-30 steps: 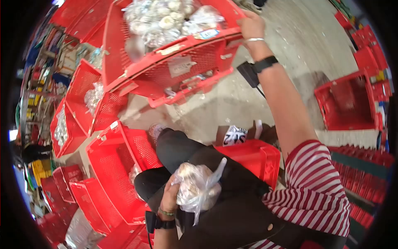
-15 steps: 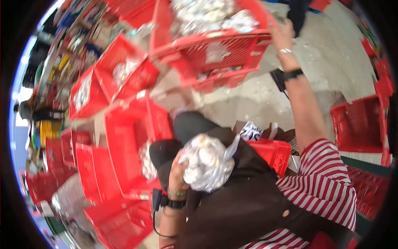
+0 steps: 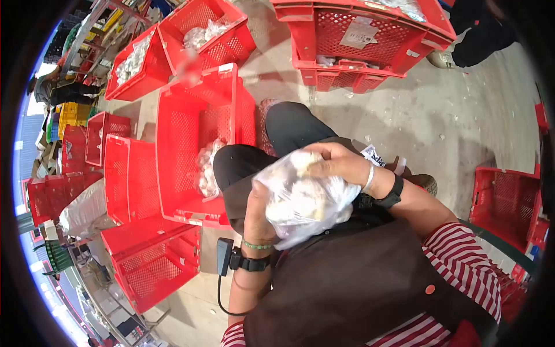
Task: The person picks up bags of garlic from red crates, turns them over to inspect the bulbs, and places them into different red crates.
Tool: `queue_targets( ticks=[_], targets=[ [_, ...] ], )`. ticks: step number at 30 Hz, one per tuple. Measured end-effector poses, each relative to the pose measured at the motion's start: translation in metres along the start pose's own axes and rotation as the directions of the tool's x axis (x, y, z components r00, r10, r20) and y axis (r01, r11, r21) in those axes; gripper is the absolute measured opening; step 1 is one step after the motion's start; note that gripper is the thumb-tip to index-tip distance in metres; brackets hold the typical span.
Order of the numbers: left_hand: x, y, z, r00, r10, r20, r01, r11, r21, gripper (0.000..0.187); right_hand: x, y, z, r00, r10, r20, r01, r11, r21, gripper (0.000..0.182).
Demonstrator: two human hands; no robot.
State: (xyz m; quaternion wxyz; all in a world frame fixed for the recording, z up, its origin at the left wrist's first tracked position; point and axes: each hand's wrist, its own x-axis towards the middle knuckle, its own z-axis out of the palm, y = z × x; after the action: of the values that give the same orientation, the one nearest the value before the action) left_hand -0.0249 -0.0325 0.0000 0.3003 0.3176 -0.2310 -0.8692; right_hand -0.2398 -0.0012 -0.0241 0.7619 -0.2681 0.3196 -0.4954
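Note:
A clear plastic bag of whitish round pieces, perhaps garlic bulbs, (image 3: 303, 199) is held between both hands above my lap. My left hand (image 3: 258, 217) grips the bag's left side, thumb up, with its other fingers hidden. Across the bag's upper right side lies my right hand (image 3: 341, 165), its fingers bent over the plastic. The dark apron (image 3: 358, 277) is below the bag. Left of my knees, a large red crate (image 3: 185, 144) holds some whitish pieces (image 3: 208, 168) near its right side.
Stacked red crates (image 3: 358, 40) with bags stand ahead. Two red crates (image 3: 202, 34) with filled bags are at the upper left. More red crates (image 3: 130, 179) stand left, another (image 3: 503, 202) at right. A person's dark-clothed leg (image 3: 485, 40) is at the upper right.
My right hand has come down from the stacked crate's corner onto the bag. The bag is now between both hands. The view has shifted, and the person's leg shows more fully.

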Motion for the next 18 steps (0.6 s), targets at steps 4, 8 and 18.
queue_targets(
  ticks=[4, 8, 18],
  targets=[
    [-0.006, -0.017, -0.031, 0.998, 0.031, 0.060, -0.043, 0.975, 0.217, 0.055, 0.003, -0.013, 0.007, 0.975, 0.169, -0.141, -0.130, 0.959, 0.253, 0.034],
    [-0.004, -0.023, -0.025, 0.995, 0.023, -0.095, -0.017, 0.998, 0.063, 0.036, -0.005, -0.010, 0.005, 0.987, 0.152, -0.049, -0.111, 0.874, 0.474, 0.057],
    [-0.003, -0.002, 0.008, 0.999, -0.009, 0.032, 0.010, 1.000, -0.012, 0.072, -0.008, -0.017, 0.019, 0.931, 0.142, -0.337, -0.066, 0.972, 0.225, 0.056]
  ],
)
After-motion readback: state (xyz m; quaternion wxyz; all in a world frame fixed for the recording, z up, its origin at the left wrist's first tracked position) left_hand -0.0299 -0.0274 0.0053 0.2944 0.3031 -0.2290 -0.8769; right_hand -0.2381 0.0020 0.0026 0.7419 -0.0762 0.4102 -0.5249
